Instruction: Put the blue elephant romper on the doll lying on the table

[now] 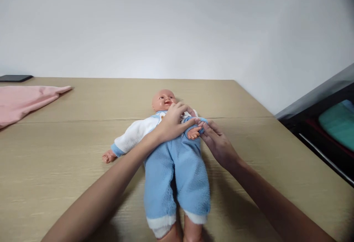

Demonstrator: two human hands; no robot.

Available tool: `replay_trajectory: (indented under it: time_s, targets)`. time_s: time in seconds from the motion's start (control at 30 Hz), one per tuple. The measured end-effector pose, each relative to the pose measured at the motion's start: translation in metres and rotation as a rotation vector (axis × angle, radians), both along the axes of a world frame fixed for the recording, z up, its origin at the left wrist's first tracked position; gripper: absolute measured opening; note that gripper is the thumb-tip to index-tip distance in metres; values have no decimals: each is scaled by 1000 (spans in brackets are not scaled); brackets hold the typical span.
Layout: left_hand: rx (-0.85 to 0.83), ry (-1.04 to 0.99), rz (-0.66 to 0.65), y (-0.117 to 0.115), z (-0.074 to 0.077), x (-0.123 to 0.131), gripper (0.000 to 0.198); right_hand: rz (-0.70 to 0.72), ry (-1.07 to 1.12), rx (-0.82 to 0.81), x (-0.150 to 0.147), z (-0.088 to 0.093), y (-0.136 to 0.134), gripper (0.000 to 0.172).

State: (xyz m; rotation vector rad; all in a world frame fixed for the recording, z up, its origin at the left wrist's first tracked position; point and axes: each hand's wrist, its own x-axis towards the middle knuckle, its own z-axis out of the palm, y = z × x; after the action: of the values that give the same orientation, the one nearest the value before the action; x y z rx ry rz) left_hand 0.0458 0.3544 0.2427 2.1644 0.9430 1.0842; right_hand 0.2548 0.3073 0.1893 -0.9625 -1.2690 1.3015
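Observation:
A baby doll [166, 101] lies on its back on the table, dressed in a blue and white fleece outfit [190, 172]. My left hand [174, 122] rests across its chest, fingers closed around the sleeve on the right side of the picture. With thumb and fingers, my right hand [217, 139] pinches the blue cuff [204, 121] of that same sleeve from the outer side. The doll's small hand [194, 133] pokes out of the cuff between my two hands. Its other arm [132, 136] lies stretched to the left, the cuff at the wrist.
The wooden table [69, 175] has a seam running across it. A pink cloth [30, 100] lies at the left edge, with a dark flat object [16, 78] behind it. Beyond the table's right edge stands a black-framed object [309, 124] with a teal part. A pale wall [166, 28] rises behind.

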Motion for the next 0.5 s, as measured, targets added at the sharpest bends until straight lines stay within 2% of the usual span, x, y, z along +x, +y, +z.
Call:
replay_trajectory:
  time_s: [0.1,0.2,0.37,0.5]
  targets:
    - [26,135,10,0,-3,-1,19,-110,25,-72,-3,-13,2,36]
    - [-13,166,-7,0,-4,1,14,-181,-55,-34,-6,-18,6,41]
    - [-173,144,35,1,2,3,12,-259,-92,-17,-9,-21,20,42]
    - [-324,117,82,3,3,2,18,-231,-104,-68,-11,-27,39,48]
